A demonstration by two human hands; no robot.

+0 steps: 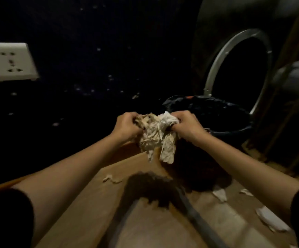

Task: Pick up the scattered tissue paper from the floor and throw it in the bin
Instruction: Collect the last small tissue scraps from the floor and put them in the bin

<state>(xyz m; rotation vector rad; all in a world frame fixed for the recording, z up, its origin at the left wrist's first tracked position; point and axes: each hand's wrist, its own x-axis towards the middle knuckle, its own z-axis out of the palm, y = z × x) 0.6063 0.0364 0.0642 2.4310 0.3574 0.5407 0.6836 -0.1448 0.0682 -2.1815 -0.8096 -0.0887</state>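
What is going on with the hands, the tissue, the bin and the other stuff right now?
Left hand: closed on the tissue wad.
Right hand: closed on the same wad.
Tissue wad: crumpled, held up beside the bin.
Bin: open, lined with a black bag.
Tissue scraps: lying on the floor.
Wall socket: nothing plugged in.

No legible text, label, brand, number or sign in the head view. White wall socket plate (pixel 11 61): pin holes only, no printed marking that can be made out. Crumpled tissue paper (pixel 156 135): creases and shading, no print. Black bin liner (pixel 207 108): no lettering visible. Frame dim and soft.
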